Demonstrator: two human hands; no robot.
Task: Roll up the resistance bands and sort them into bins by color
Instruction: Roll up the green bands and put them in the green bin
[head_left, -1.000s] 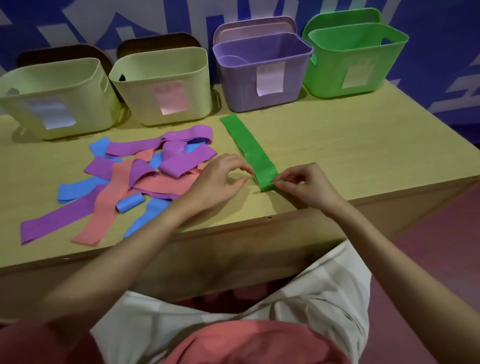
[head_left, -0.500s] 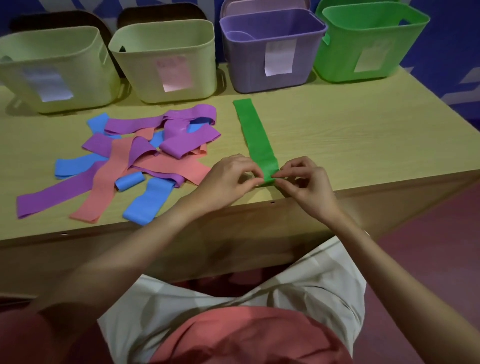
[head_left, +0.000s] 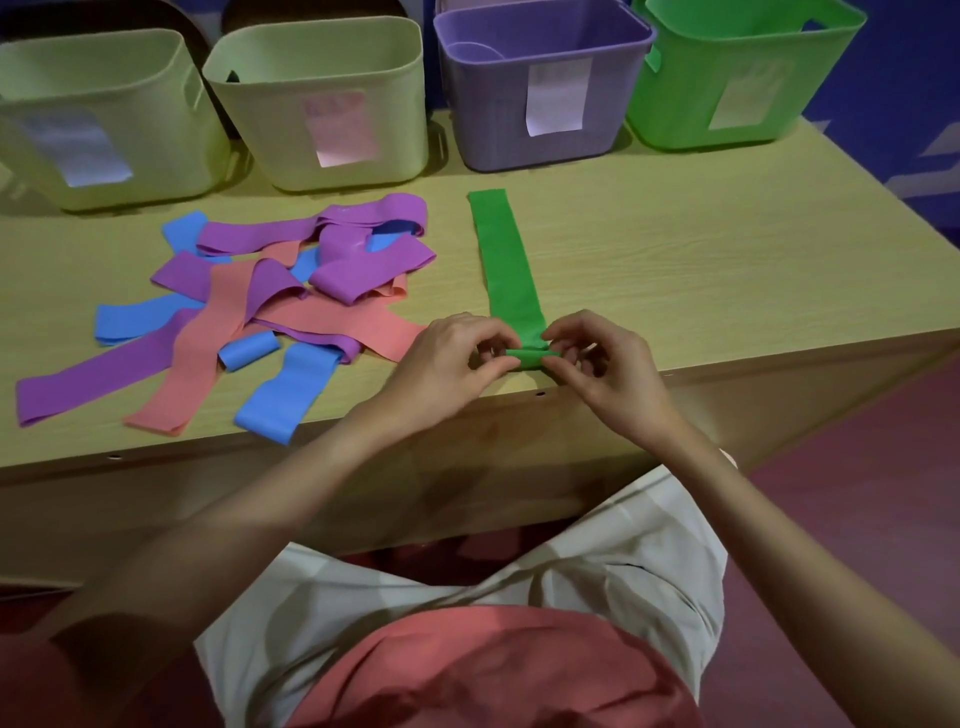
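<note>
A green resistance band (head_left: 504, 254) lies flat on the table, running from near the purple bin toward the front edge. Its near end is curled into a small roll. My left hand (head_left: 447, 364) pinches the roll's left side and my right hand (head_left: 608, 369) pinches its right side, fingers curled around it. To the left lies a loose pile of purple bands (head_left: 363, 249), pink bands (head_left: 208, 332) and blue bands (head_left: 285, 395), with one small blue roll (head_left: 247, 351) among them. At the back stand two pale yellow bins (head_left: 93, 119) (head_left: 322, 104), a purple bin (head_left: 540, 88) and a green bin (head_left: 737, 78).
The table's front edge (head_left: 727, 364) runs just below my hands. Each bin carries a paper label on its front. A purple band lies inside the purple bin. Bare tabletop (head_left: 701, 249) stretches to the right of the green band. My lap fills the bottom of the view.
My fingers have turned the green band's near end over into a small roll. The view has dropped slightly, so the bins sit higher in frame.
</note>
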